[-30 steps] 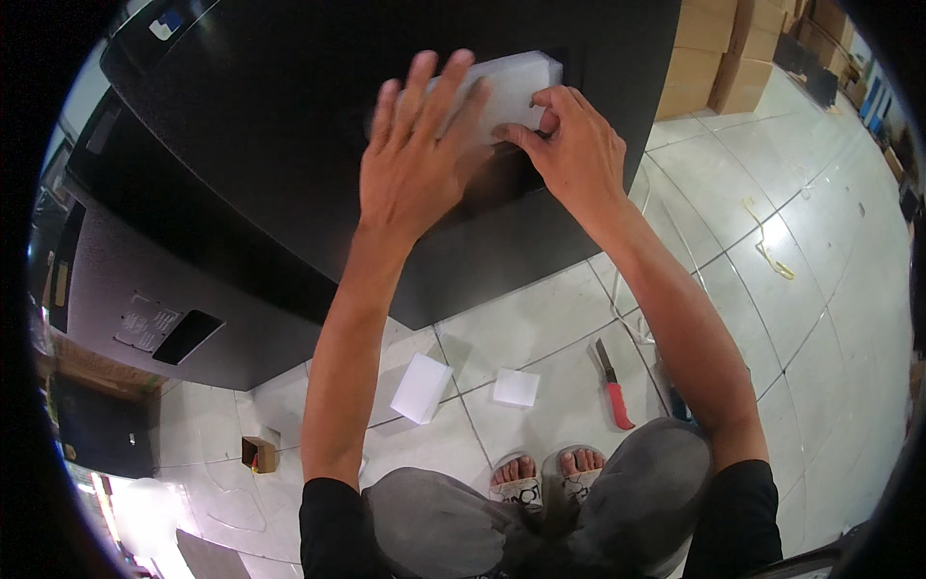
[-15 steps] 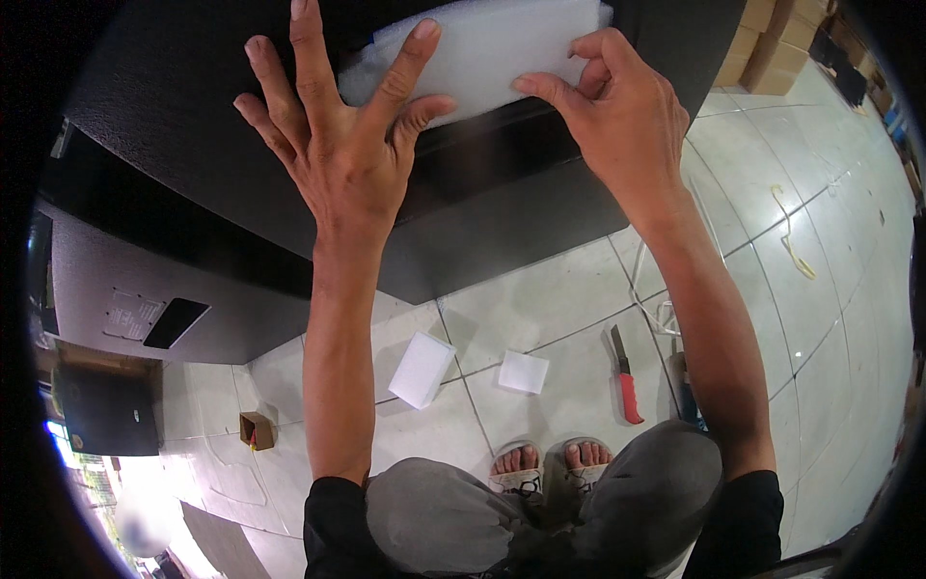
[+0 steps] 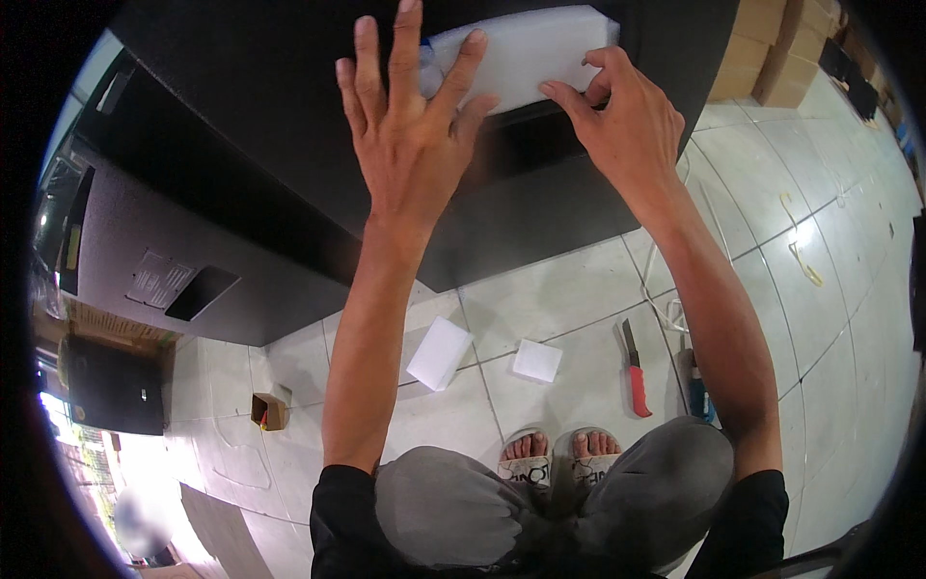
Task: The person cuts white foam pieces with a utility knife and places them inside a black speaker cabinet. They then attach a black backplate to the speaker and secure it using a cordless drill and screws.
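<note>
A flat white foam piece (image 3: pixel 540 56) lies against a recess in a large black cabinet (image 3: pixel 550 217) at the top of the view. My left hand (image 3: pixel 410 135) has its fingers spread, with thumb and forefinger over the foam's left end. A bit of blue shows by that end. At the foam's right end, my right hand (image 3: pixel 632 121) grips the near edge, its thumb in front and its other fingers curled. Part of the foam's left side is hidden behind my left fingers.
On the tiled floor lie two white foam blocks (image 3: pixel 440 353) and a red-handled knife (image 3: pixel 637 381). A small open carton (image 3: pixel 270 410) sits left. A second dark cabinet (image 3: pixel 212 256) stands beside the first. Cardboard boxes (image 3: pixel 786 58) and a yellow strap (image 3: pixel 801 251) are right.
The whole view has shifted, so the cabinet and floor things appear farther right. My left hand is slightly closer to my right. Both hands stay at the foam.
</note>
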